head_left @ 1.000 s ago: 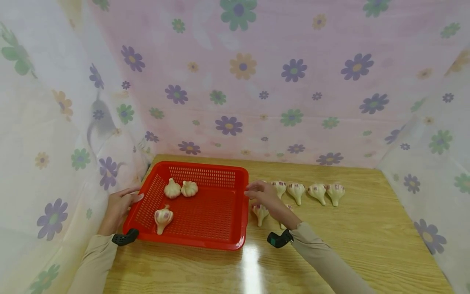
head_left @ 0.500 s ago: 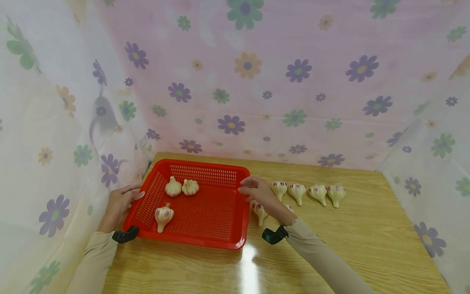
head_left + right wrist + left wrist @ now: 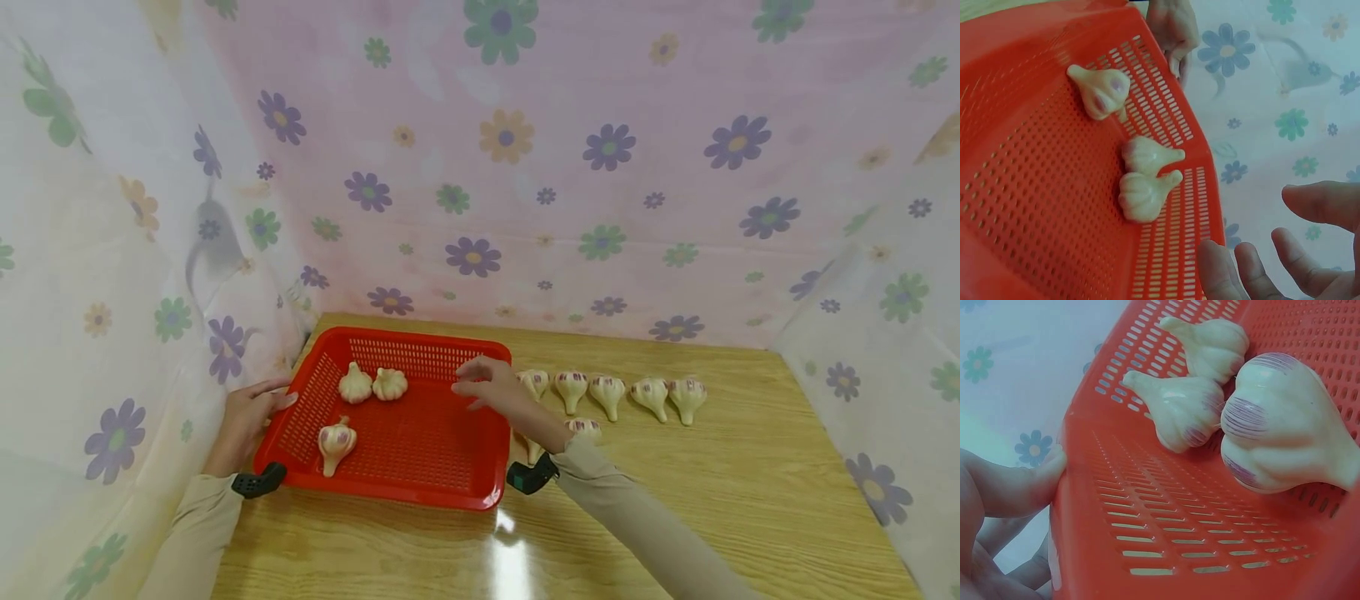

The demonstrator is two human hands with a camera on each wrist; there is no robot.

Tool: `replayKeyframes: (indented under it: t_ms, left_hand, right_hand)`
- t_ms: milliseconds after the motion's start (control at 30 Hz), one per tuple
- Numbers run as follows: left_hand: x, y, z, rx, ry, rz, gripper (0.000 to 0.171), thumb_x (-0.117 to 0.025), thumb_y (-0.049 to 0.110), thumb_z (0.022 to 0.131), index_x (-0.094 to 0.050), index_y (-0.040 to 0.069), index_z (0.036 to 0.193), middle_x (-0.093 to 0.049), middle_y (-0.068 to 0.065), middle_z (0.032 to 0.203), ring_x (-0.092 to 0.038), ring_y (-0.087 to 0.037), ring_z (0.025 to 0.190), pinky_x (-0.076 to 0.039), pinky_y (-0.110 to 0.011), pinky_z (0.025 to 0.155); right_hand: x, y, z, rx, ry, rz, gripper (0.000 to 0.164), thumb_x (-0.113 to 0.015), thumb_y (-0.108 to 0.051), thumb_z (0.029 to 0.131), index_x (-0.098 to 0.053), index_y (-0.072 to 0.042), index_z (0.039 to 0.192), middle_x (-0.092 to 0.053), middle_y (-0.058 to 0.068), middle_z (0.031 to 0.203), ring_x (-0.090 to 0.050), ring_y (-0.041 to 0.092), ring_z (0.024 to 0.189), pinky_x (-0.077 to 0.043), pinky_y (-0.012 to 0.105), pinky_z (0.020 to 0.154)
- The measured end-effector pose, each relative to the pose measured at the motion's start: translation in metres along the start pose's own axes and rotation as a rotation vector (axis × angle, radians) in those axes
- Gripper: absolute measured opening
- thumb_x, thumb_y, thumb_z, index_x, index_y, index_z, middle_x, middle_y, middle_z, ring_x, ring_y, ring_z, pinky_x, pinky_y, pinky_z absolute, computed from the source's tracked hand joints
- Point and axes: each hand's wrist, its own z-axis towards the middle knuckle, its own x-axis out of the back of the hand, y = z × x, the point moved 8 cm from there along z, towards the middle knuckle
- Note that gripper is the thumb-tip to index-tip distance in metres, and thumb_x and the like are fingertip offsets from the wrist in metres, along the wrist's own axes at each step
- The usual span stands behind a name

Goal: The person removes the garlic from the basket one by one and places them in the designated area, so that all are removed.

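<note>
A red plastic basket point(image 3: 420, 450) with slotted walls stands on the left part of the table. Three garlic bulbs lie inside it: two side by side near the back left, one garlic bulb point(image 3: 337, 446) closer to the front. My left hand point(image 3: 247, 421) holds the basket's left rim; in the left wrist view its thumb point(image 3: 1029, 484) is on the rim, with the fingers outside the wall. Over the basket's right side hovers my right hand point(image 3: 491, 390), its fingers spread apart and nothing between them, as the right wrist view shows.
To the basket's right, several garlic bulbs point(image 3: 607, 393) form a row on the wooden table point(image 3: 735, 483). Two more lie in front of them, partly hidden by the right forearm. Flowered cloth point(image 3: 525, 167) hangs behind and along both sides.
My right hand has moved left, from beside the basket's right rim to over its inside, uncovering a bulb in the row. The left hand stays at the rim.
</note>
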Motion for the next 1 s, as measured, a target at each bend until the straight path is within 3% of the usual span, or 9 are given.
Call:
replayKeyframes:
  t_ms: [200,467,767,1000]
  left_hand:
    - [0.001,-0.001,0.000,0.004,0.019,0.027,0.053,-0.060,0.012,0.089,-0.046,-0.004,0.137,-0.063,0.004,0.086,-0.064,-0.014,0.073,-0.057,-0.036,0.068]
    - [0.002,-0.002,0.001,-0.010,0.025,0.034,0.051,-0.059,0.012,0.089,-0.047,-0.003,0.136,-0.064,0.003,0.088,-0.063,-0.013,0.072,-0.056,-0.034,0.067]
    - [0.003,-0.003,0.000,-0.029,0.030,0.027,0.051,-0.060,0.013,0.089,-0.047,-0.004,0.136,-0.064,0.003,0.087,-0.064,-0.014,0.073,-0.057,-0.035,0.066]
    - [0.002,-0.001,-0.001,-0.042,0.012,0.001,0.051,-0.059,0.012,0.089,-0.047,-0.005,0.135,-0.064,0.005,0.086,-0.064,-0.013,0.073,-0.057,-0.035,0.067]
  right_hand:
    - [-0.025,-0.001,0.010,-0.018,-0.069,0.031,0.026,-0.066,-0.010,0.088,-0.058,0.001,0.110,-0.060,0.012,0.103,-0.063,0.021,0.082,-0.055,0.042,0.073]
    - [-0.060,-0.001,0.024,-0.068,-0.159,0.076,0.029,-0.067,-0.010,0.087,-0.058,0.004,0.111,-0.063,0.011,0.099,-0.063,0.021,0.082,-0.054,0.048,0.078]
    - [-0.101,0.001,0.037,-0.127,-0.253,0.063,0.033,-0.068,-0.013,0.086,-0.058,0.004,0.113,-0.062,0.009,0.099,-0.065,0.027,0.083,-0.052,0.049,0.080]
    - [-0.131,0.005,0.050,-0.146,-0.322,0.026,0.032,-0.067,-0.014,0.088,-0.060,0.004,0.113,-0.064,0.007,0.098,-0.065,0.033,0.088,-0.055,0.043,0.075]
